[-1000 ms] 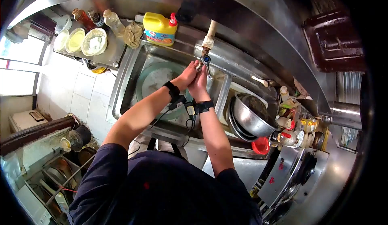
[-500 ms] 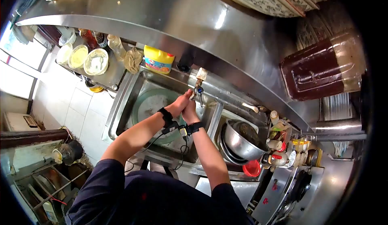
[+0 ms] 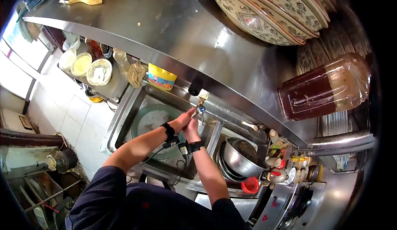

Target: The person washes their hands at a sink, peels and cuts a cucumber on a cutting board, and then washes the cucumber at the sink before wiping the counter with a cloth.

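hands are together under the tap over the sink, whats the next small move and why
Probably keep rubbing the palms together just below the tap. The left hand and right hand are pressed against each other right at its spout, over the sink; whether water is running cannot be told.

Both hands meet under the tap [image 3: 199,106] at the sink's [image 3: 124,110] back edge: the left hand [image 3: 180,121] and right hand [image 3: 191,126] press together, palms touching, each wrist wearing a black band. A round green basin [image 3: 151,120] lies in the sink below them. A yellow bottle [image 3: 162,77] stands on the back rim. Right of the sink sit stacked steel bowls [image 3: 240,157]. Patterned plates [image 3: 269,13] rest on the shelf [image 3: 165,27] above.
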Demonstrator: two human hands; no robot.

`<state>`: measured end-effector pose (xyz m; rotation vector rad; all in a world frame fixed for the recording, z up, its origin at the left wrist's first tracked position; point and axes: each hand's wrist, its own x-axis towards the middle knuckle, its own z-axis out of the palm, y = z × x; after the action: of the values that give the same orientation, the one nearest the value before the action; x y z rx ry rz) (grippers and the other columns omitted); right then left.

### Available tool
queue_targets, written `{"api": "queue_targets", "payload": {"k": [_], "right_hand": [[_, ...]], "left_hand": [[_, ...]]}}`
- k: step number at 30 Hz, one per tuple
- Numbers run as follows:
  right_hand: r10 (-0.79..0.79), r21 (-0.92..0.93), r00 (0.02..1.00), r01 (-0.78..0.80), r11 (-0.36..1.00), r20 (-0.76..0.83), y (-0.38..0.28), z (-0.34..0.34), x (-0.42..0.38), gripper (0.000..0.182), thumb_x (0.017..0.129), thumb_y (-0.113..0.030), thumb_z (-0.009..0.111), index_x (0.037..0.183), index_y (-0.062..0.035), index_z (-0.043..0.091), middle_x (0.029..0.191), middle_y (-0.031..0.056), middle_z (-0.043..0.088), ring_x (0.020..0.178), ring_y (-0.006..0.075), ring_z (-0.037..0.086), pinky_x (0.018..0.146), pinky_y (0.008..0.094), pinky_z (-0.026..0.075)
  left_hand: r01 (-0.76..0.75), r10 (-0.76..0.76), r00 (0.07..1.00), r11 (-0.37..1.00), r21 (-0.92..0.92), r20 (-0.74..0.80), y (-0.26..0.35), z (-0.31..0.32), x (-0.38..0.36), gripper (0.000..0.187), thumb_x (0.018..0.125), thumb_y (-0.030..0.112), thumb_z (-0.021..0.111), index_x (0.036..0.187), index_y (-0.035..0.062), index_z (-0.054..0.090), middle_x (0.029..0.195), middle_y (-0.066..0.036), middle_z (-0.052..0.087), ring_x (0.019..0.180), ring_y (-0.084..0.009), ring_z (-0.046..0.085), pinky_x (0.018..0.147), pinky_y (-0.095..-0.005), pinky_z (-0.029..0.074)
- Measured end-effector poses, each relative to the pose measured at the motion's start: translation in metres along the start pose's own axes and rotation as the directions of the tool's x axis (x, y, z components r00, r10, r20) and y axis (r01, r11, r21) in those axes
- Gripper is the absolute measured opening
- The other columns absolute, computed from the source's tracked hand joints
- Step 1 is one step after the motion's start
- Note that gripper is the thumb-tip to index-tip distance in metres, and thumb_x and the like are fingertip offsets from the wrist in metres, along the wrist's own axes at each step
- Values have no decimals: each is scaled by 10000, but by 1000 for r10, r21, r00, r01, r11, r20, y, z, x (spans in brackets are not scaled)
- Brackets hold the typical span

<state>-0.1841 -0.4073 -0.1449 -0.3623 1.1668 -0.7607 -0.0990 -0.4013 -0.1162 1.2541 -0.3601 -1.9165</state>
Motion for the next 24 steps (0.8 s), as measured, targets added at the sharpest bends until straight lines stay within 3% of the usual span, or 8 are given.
{"api": "queue_targets", "payload": {"k": [3,13,16,17,18,20,21,24], "right_hand": [[-58,46,994,54,997,89,-14,2,-33,406,1042,-457,463,1268,-131,555,959,90,626,832,231,601,650,440,514],[-80,115,982,61,991,171,26,-32,38,366,972,-478,532,1081,-137,607,1022,11,618,965,176,587,829,372,481],[-172,53,981,167,984,90,23,-20,35,345,982,-475,511,1010,-147,615,981,-1,619,936,168,594,799,360,492],[-109,176,986,86,981,124,29,-28,39,366,993,-492,492,997,-145,609,968,-2,613,941,174,600,797,359,504],[-154,110,964,133,985,215,31,-35,35,412,1004,-527,456,1029,-141,599,991,0,614,959,179,602,830,357,507],[-103,94,978,87,992,181,25,-27,22,431,1006,-538,443,1041,-136,596,1008,7,616,968,183,603,840,362,507],[-68,68,984,57,996,167,10,-13,15,450,1008,-549,430,1053,-132,593,1025,13,618,977,187,604,850,367,507],[23,28,994,-26,999,103,1,-3,-8,489,1013,-571,405,1077,-122,587,1059,25,622,995,195,606,870,376,508]], "left_hand": [[-104,105,995,993,62,-4,-9,3,1,640,1009,593,420,1322,53,560,1182,-91,625,1029,-152,535,920,-337,449],[-197,171,978,944,263,116,-4,0,-6,456,1065,360,388,1416,86,482,1241,-111,589,1088,-171,507,969,-341,432],[103,-102,990,995,5,-98,8,14,-14,491,1048,435,408,1392,97,500,1224,-129,591,1099,-193,519,940,-379,455],[-443,438,896,891,98,71,-69,-18,83,639,993,595,452,1393,99,495,1226,-135,594,1110,-213,533,912,-425,471],[-423,419,906,901,98,66,-66,-18,70,639,993,595,452,1393,99,495,1226,-135,594,1110,-213,533,912,-425,471],[198,-199,980,975,-103,-4,-7,-7,15,476,1006,470,499,1280,83,541,1203,-61,585,1009,-182,555,836,-420,496],[-120,138,988,971,208,-74,8,1,-14,477,996,495,500,1213,74,562,1162,-59,611,976,-216,586,811,-442,505],[-29,29,1000,996,84,-2,-50,-17,50,641,962,624,469,1325,98,525,1196,-104,616,1014,-234,593,849,-445,500]]}}
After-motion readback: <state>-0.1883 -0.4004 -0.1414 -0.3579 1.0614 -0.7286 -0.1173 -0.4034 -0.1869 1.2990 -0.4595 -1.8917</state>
